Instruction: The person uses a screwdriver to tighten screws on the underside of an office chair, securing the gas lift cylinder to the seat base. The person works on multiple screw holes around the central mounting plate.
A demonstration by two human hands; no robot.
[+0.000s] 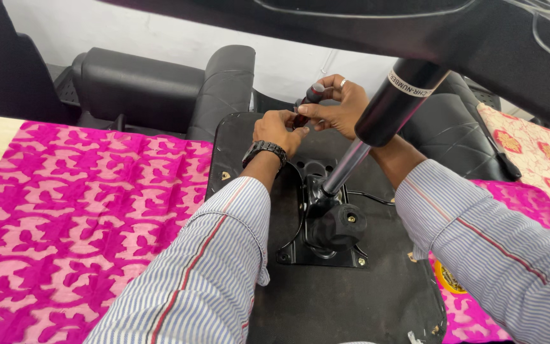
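An upturned black chair seat (351, 299) lies on the table with its metal mechanism plate (326, 220) bolted on. A gas-lift cylinder (377, 121) rises from the plate toward the chair base overhead. My right hand (338, 105), with a ring on one finger, grips a dark red-handled screwdriver (307, 102) at the seat's far edge. My left hand (278, 130), a black watch on its wrist, pinches the lower part of the same tool near its tip. Both sleeves are striped.
A pink and magenta patterned cloth (77, 216) covers the table on the left and continues at the right (498, 197). Black chair cushions (160, 83) stand behind the table. The black chair base (415, 25) spans the top of the view.
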